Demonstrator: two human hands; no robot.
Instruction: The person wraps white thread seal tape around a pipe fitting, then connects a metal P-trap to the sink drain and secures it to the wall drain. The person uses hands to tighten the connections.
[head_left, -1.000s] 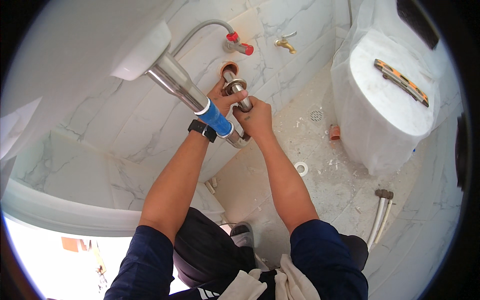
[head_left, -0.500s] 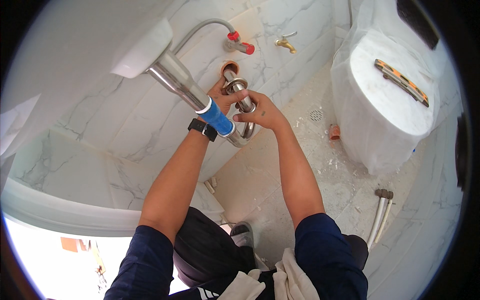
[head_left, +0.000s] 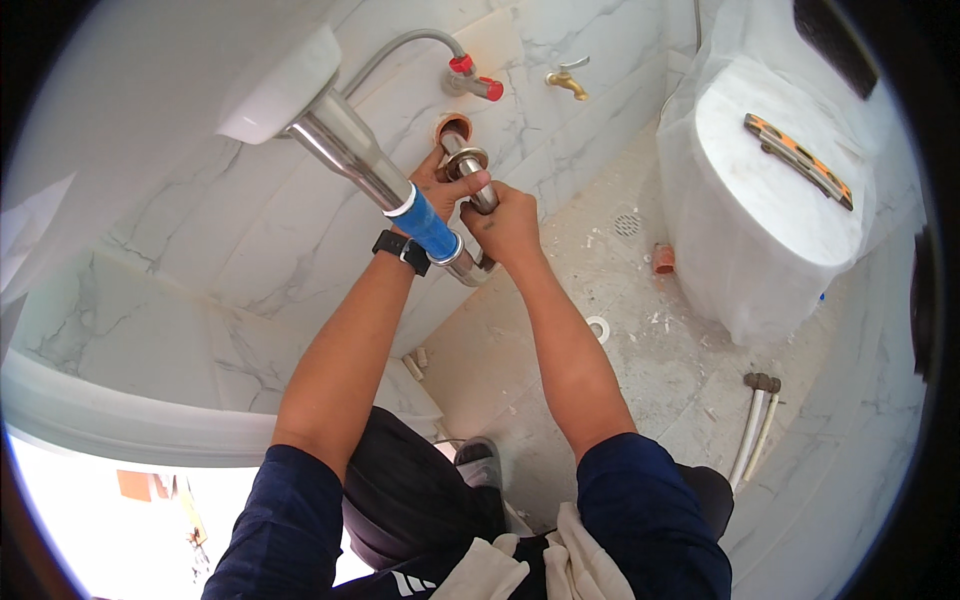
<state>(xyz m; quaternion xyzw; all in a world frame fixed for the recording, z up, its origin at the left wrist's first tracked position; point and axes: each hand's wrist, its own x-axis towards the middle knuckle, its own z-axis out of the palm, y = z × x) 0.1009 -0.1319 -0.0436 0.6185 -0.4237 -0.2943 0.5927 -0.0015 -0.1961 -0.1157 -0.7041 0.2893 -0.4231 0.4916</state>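
Under the white basin (head_left: 295, 90), a chrome drain tube (head_left: 345, 140) slants down to a blue-wrapped section (head_left: 424, 226) and a chrome bend (head_left: 466, 269). From there a chrome drain pipe (head_left: 485, 201) rises into an orange pipe opening (head_left: 455, 125) in the wall, with a round flange (head_left: 467, 160) around it. My left hand (head_left: 438, 192) grips this pipe just below the flange, its thumb across the front and other fingers partly hidden behind. Closed around the pipe's lower end is my right hand (head_left: 508, 228), which covers the joint and much of the bend.
A red-handled valve (head_left: 474, 80) with a grey hose and a brass tap (head_left: 567, 84) project from the wall. At right stands a plastic-wrapped toilet (head_left: 730, 250) with an orange-and-black tool (head_left: 798, 160) on its lid. A white ring (head_left: 598, 329), debris and thin pipes (head_left: 752, 435) lie on the floor.
My right hand has shifted left and wrapped further over the lower joint, now covering more of the bend. The white ring on the floor has come into sight beside my right forearm.
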